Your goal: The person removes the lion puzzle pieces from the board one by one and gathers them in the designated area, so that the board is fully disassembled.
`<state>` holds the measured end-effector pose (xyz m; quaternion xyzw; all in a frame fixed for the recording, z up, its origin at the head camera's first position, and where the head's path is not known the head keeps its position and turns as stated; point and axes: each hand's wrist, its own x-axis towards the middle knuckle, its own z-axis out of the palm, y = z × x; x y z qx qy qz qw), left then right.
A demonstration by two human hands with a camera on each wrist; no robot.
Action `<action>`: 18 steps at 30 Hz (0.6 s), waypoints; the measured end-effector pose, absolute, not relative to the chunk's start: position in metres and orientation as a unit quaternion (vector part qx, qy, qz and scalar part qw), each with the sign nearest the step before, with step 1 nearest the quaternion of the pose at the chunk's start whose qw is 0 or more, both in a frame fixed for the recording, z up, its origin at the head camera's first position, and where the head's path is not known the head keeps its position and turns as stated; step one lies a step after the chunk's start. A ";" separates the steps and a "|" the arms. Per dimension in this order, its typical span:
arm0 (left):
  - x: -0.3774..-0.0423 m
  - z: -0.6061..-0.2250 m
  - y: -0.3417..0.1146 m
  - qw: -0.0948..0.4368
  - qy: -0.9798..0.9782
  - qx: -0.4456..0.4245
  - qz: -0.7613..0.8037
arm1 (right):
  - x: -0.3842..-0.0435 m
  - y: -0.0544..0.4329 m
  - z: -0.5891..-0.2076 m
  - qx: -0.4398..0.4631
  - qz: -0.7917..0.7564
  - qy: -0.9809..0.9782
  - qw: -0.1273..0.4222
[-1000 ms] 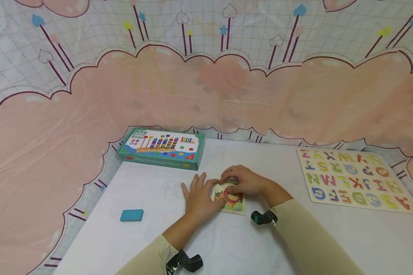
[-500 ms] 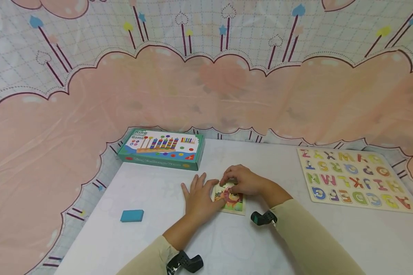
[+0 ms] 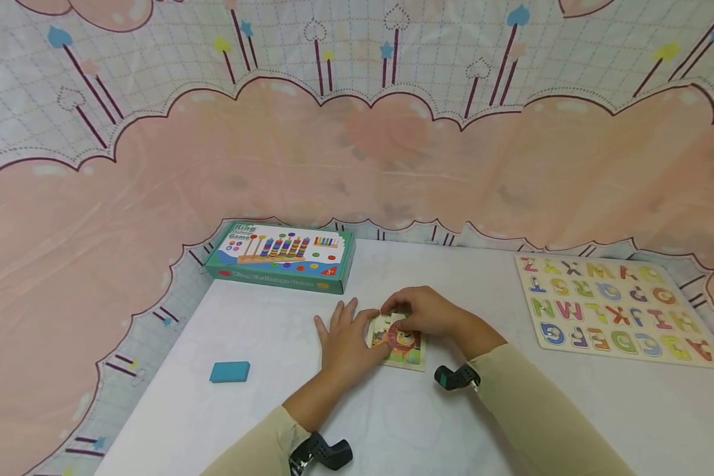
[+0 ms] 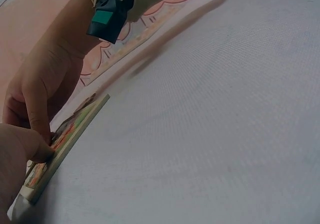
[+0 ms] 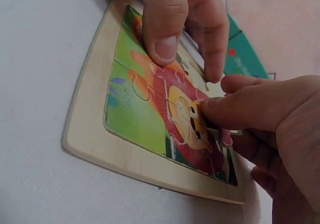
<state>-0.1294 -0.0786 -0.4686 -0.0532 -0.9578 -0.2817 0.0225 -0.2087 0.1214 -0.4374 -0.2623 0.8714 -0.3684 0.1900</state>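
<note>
A small wooden jigsaw puzzle (image 5: 85,129) with a lion picture lies on the white table, framed by a pale wood border. My left hand (image 3: 345,347) rests at its left side, fingers spread, the thumb pressing on the picture and the index finger at the far left corner. From the right, my right hand (image 3: 431,312) reaches over the far edge. Its thumb and curled fingers pinch a puzzle piece (image 5: 226,137) near the lion's face, at the far part of the board. The right fingers partly hide this piece. In the left wrist view both hands meet over the board's edge.
A green Ring Challenge Game box (image 3: 279,258) stands back left of the hands. To the left lies a teal block (image 3: 229,371). An alphabet board (image 3: 619,311) with colourful letters is on the right. A patterned cloth (image 3: 357,165) hangs behind the table.
Both hands stay almost in place on the puzzle. The right hand's fingers shift slightly at the far edge, and the piece there shows a little differently.
</note>
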 end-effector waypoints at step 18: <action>-0.130 -0.468 -0.078 0.017 -0.958 -0.050 -0.281 | -0.209 0.125 -0.434 -0.265 -0.391 0.861 0.187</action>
